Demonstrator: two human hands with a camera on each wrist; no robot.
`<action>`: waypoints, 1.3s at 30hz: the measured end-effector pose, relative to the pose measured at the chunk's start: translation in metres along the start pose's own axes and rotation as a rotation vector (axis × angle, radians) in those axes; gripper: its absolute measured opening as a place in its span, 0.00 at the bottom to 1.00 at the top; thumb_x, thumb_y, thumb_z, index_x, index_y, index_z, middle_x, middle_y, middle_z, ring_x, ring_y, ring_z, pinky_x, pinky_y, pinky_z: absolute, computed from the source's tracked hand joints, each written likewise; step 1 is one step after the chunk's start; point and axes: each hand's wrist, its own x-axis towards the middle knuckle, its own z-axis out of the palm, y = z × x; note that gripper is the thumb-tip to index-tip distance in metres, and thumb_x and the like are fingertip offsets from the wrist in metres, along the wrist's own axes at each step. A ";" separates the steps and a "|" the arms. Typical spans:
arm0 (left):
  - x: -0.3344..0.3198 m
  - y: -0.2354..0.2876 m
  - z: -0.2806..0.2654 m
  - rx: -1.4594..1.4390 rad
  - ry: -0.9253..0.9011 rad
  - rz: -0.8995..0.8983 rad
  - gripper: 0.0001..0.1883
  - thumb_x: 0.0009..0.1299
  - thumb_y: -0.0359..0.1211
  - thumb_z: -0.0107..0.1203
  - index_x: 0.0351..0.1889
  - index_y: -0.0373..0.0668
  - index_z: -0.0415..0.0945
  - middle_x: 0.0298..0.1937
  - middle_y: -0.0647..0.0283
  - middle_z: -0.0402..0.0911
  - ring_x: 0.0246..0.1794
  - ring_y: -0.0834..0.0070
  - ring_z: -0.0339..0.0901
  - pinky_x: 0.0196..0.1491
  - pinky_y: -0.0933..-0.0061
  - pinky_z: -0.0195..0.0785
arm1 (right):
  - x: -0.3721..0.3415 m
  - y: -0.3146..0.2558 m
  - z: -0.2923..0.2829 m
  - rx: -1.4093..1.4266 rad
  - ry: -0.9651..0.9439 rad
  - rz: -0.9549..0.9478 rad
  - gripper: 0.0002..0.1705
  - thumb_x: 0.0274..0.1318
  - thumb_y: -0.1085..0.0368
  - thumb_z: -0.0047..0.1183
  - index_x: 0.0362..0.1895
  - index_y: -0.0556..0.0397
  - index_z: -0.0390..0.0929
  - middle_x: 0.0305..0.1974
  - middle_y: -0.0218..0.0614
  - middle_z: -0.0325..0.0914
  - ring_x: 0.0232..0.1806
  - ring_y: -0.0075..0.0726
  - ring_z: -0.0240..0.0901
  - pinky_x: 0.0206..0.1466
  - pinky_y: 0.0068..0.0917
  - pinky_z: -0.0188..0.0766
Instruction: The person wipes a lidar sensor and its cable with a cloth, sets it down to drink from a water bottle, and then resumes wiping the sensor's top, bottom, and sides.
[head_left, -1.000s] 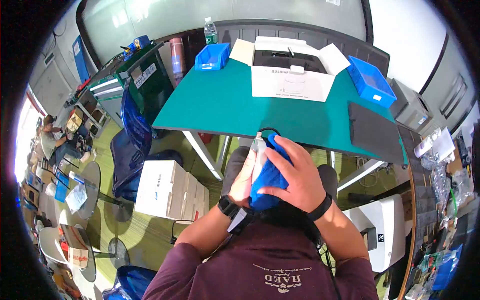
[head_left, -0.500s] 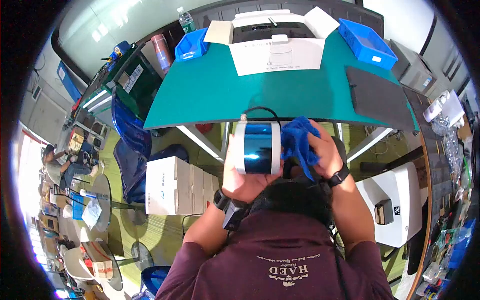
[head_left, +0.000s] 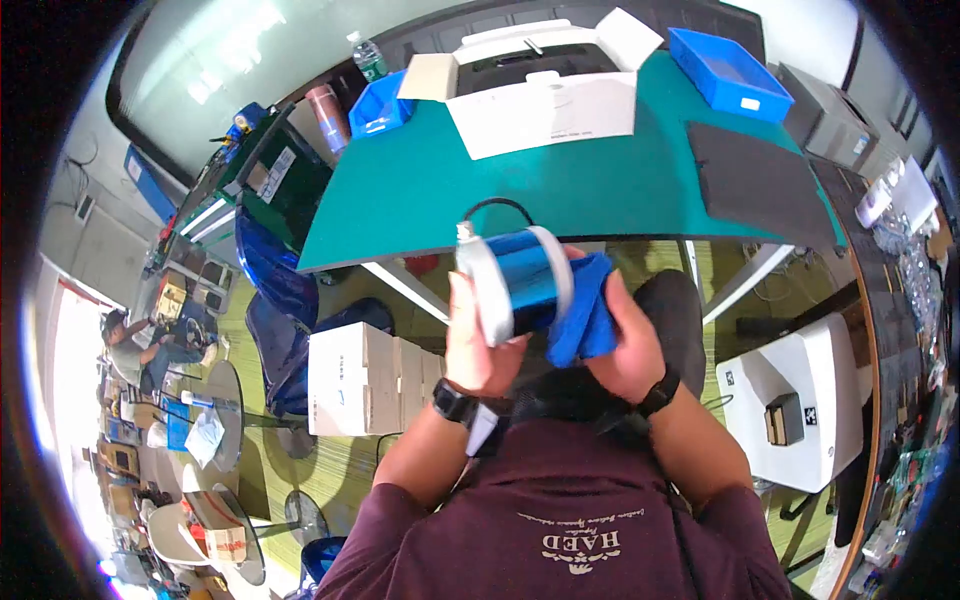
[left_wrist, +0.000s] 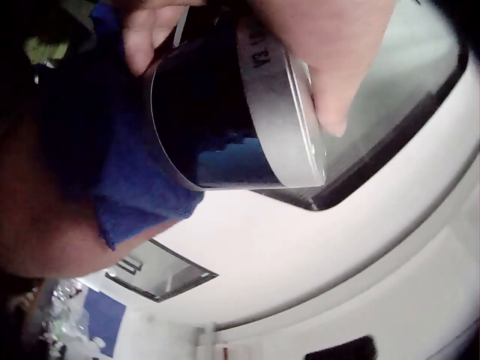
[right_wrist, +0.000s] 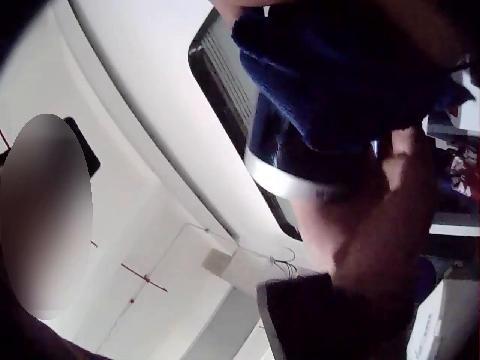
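Note:
A cylindrical device (head_left: 527, 277) with a glossy blue band between silver-white ends is tilted above the person's lap, a black cable curving from its connector. The left hand (head_left: 478, 345) grips its left end, thumb along the side. At the other end, the right hand (head_left: 632, 340) holds a blue cloth (head_left: 583, 318) against the device. In the left wrist view the cloth (left_wrist: 142, 176) lies beside the dark band of the device (left_wrist: 217, 112). The right wrist view has the cloth (right_wrist: 330, 75) covering part of the band.
Beyond the hands, a green table (head_left: 400, 200) bears an opened white box (head_left: 545, 112), two blue bins (head_left: 725, 75) and a dark flat pad (head_left: 760, 185). White boxes (head_left: 345, 380) stand at the left, near blue chairs. Another person sits far left.
The device came into fuller view from behind the cloth, then tilted. The right hand moved the cloth away to the right and has brought it back against the device's right end.

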 end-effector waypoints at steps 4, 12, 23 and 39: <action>0.015 -0.030 -0.032 0.138 -0.123 0.145 0.33 0.75 0.50 0.65 0.71 0.43 0.69 0.62 0.64 0.80 0.62 0.71 0.78 0.66 0.62 0.72 | 0.000 0.021 -0.013 0.008 -0.124 0.063 0.40 0.79 0.36 0.35 0.81 0.48 0.56 0.78 0.37 0.63 0.78 0.43 0.61 0.80 0.47 0.57; 0.027 -0.002 -0.011 0.766 -0.525 0.525 0.48 0.55 0.53 0.79 0.69 0.37 0.73 0.79 0.44 0.64 0.82 0.54 0.56 0.81 0.49 0.46 | -0.004 0.015 -0.044 0.281 -0.228 0.100 0.56 0.61 0.15 0.39 0.77 0.45 0.65 0.71 0.43 0.71 0.71 0.50 0.70 0.72 0.53 0.70; 0.032 0.006 -0.028 0.908 -0.489 0.501 0.56 0.56 0.54 0.78 0.75 0.32 0.63 0.75 0.43 0.68 0.76 0.51 0.67 0.77 0.56 0.59 | -0.014 0.037 -0.108 0.083 0.029 0.109 0.56 0.61 0.14 0.37 0.83 0.32 0.52 0.79 0.36 0.58 0.77 0.48 0.59 0.69 0.55 0.73; 0.000 0.015 -0.006 1.013 -0.447 0.498 0.53 0.57 0.41 0.77 0.77 0.30 0.61 0.73 0.43 0.70 0.75 0.52 0.69 0.76 0.59 0.59 | -0.030 0.021 -0.115 -0.229 0.025 0.016 0.52 0.62 0.23 0.46 0.76 0.48 0.65 0.72 0.46 0.69 0.71 0.56 0.70 0.75 0.55 0.66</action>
